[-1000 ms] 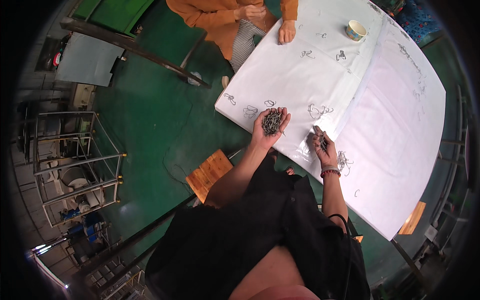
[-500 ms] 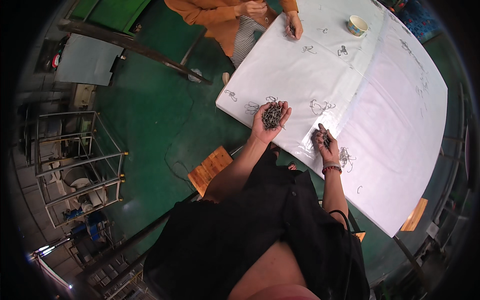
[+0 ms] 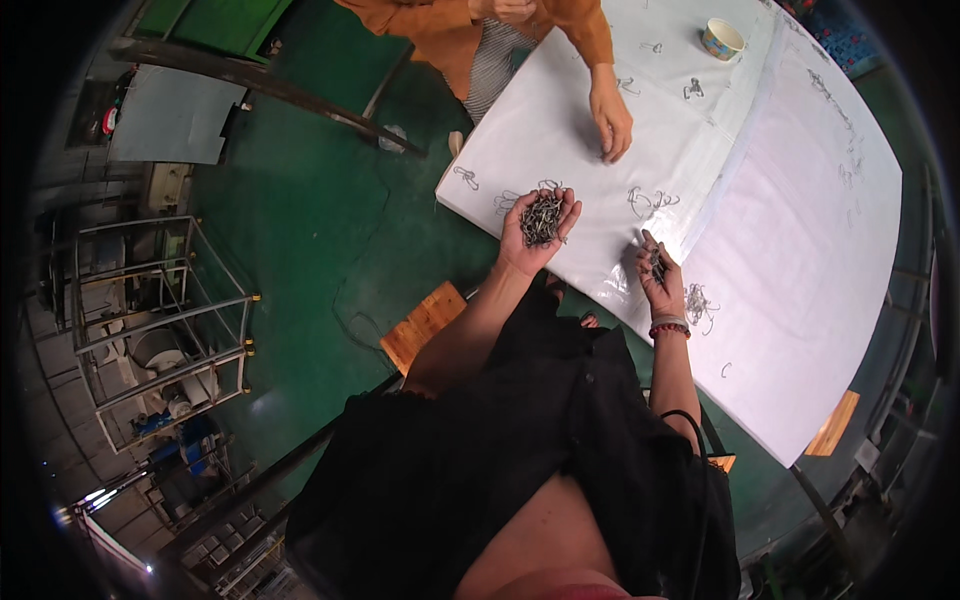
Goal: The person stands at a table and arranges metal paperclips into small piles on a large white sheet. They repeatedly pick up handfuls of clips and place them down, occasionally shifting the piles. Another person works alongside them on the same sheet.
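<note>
A dense pile of small bent metal hooks point(image 3: 541, 221) fills the cupped palm of my left hand point(image 3: 514, 250), which faces up with its fingers curled round the pile at the table's near edge. My right hand point(image 3: 664, 292) is over the white table, its fingers curled around a smaller bunch of hooks point(image 3: 657, 264). Next to my right wrist a loose heap of hooks point(image 3: 697, 308) lies on the table. Beyond my hands are more hooks point(image 3: 652, 200), and another small group point(image 3: 507, 203) sits just left of my left hand.
Across the white-covered table point(image 3: 800, 290), a co-worker's hand point(image 3: 611, 125) reaches low over the surface. A paper cup point(image 3: 722, 39) stands at the far side. Wooden stools point(image 3: 423, 326) are by the near edge, and a metal frame rack point(image 3: 160, 330) stands on the green floor.
The co-worker's hand has come toward me across the table, from near the far left edge. My hands keep nearly the same places and still hold the hooks. The view has shifted slightly.
</note>
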`<action>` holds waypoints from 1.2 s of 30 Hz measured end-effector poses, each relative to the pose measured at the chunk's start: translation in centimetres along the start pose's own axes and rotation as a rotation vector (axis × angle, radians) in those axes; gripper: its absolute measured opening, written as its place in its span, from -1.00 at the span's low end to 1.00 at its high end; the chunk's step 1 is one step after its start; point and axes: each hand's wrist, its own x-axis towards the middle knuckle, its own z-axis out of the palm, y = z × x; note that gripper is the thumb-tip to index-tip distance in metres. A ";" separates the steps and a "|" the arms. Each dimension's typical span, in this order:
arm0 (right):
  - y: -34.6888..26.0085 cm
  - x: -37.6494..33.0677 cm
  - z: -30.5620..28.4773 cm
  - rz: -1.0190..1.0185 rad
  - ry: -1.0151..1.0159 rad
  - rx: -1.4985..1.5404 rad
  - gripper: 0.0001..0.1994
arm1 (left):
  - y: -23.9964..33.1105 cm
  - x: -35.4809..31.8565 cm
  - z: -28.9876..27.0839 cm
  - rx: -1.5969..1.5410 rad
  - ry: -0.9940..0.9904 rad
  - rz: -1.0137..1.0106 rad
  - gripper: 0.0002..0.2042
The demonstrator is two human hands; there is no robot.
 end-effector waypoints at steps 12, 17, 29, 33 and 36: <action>-0.2 0.4 -1.7 0.020 -0.033 0.062 -0.63 | 1.1 -0.3 -1.0 0.026 -0.008 0.002 -0.89; 1.4 2.1 0.5 0.070 -0.045 -0.019 -0.67 | 1.0 -0.5 -1.0 0.046 0.009 -0.014 -0.89; -3.5 5.2 0.4 -0.024 -0.105 0.086 -0.69 | 2.0 -0.6 -0.6 0.069 0.058 0.020 -0.88; -2.8 3.2 0.9 0.059 -0.109 -0.010 -0.69 | 2.0 -0.6 -0.7 0.078 0.079 0.030 -0.88; -3.3 4.1 0.4 0.040 -0.074 0.081 -0.69 | 1.5 -0.2 -0.6 0.090 0.082 0.006 -0.88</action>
